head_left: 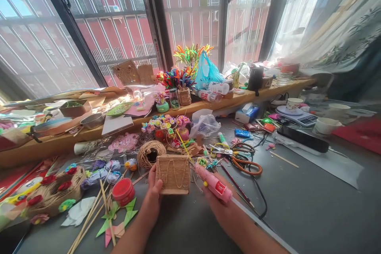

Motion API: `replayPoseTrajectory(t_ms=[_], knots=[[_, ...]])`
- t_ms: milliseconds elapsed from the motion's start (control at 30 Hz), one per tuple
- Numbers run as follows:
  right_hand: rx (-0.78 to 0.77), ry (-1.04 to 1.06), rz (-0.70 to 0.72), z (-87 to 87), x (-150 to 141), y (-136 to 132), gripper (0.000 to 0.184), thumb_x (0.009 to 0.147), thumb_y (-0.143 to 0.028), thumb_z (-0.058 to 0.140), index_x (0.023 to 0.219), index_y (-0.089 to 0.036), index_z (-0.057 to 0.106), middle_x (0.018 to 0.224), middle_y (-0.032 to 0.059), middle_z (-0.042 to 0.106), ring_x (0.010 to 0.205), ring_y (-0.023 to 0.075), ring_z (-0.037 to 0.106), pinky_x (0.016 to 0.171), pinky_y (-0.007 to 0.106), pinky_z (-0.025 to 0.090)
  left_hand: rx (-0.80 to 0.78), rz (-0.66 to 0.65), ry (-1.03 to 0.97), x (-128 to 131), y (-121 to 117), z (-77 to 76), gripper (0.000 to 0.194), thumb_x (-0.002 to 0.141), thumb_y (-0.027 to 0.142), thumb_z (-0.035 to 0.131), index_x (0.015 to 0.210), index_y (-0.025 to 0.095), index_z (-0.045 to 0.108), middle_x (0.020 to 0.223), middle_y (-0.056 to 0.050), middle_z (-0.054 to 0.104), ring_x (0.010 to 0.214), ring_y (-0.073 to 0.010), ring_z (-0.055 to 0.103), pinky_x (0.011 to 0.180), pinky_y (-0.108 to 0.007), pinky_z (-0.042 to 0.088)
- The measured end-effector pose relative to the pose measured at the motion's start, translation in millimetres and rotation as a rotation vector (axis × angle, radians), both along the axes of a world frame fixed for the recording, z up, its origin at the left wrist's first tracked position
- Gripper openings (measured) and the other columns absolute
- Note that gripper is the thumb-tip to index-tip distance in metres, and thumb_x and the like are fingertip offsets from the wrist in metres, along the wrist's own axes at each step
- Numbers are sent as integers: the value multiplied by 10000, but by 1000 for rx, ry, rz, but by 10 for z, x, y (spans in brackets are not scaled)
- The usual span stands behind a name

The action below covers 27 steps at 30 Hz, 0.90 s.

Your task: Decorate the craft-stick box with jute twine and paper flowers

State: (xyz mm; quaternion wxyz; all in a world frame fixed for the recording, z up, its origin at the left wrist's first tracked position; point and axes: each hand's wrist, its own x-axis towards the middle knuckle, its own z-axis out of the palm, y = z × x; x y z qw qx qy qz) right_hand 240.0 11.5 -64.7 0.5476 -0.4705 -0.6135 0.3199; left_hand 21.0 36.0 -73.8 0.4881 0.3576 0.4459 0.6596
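My left hand (154, 188) grips the left side of a small square box wrapped in brown twine (173, 176), its face turned to me with a loop of twine across it. In my right hand (218, 202) is a pink hot glue gun (212, 182), its nozzle pointing toward the box's upper right corner. A white glue stick (253, 218) sticks out of its back end. Whether the nozzle touches the box I cannot tell. Just behind the box lies a ball of twine (145, 154).
Orange-handled scissors (247, 164) and a black cable (263, 202) lie to the right. A phone (303, 139) rests farther right. On the left are a red jar (123, 190), wooden sticks (89, 218) and paper stars (131, 210). A cluttered ledge (268, 93) runs below the windows.
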Motion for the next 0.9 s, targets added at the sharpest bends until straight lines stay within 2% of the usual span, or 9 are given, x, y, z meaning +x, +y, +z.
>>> replayPoseTrajectory(t_ms=[167, 333, 667, 800, 900], knots=[[-36, 46, 20, -30, -15, -3, 309, 996, -477, 588, 814, -232, 637, 688, -22, 556, 624, 164, 502, 572, 290, 403, 15, -14, -4, 32, 5, 61, 741, 741, 587, 823, 1376, 255, 633, 1249, -92, 752, 1307, -430, 629, 1116, -545, 515], [-43, 81, 27, -1, -52, -11, 285, 1005, -453, 571, 821, -242, 629, 660, -33, 527, 587, 161, 484, 549, 292, 387, 33, -51, -15, 23, 16, 57, 706, 758, 561, 823, 1365, 253, 634, 1307, -96, 731, 1328, -421, 620, 1111, -533, 521], [-101, -20, 49, -13, -42, -35, 218, 1027, -395, 548, 868, -258, 608, 723, -11, 574, 666, 201, 536, 593, 320, 409, -5, -92, -21, -62, 20, 75, 700, 745, 508, 862, 1362, 260, 645, 1290, -96, 742, 1318, -426, 623, 1101, -532, 522], [-103, -42, 42, 23, -39, -37, 265, 1022, -390, 552, 789, -268, 524, 708, -25, 545, 627, 180, 513, 576, 307, 403, -15, -93, -5, -87, 41, 65, 699, 730, 546, 867, 1337, 269, 658, 1291, -96, 737, 1327, -428, 611, 1095, -528, 525], [-76, -70, 59, 66, -31, -36, 252, 1020, -370, 539, 792, -261, 530, 710, -17, 548, 633, 179, 522, 576, 307, 411, -30, -66, -9, -71, 37, 45, 745, 712, 579, 870, 1352, 271, 646, 1295, -98, 732, 1324, -429, 610, 1098, -535, 521]])
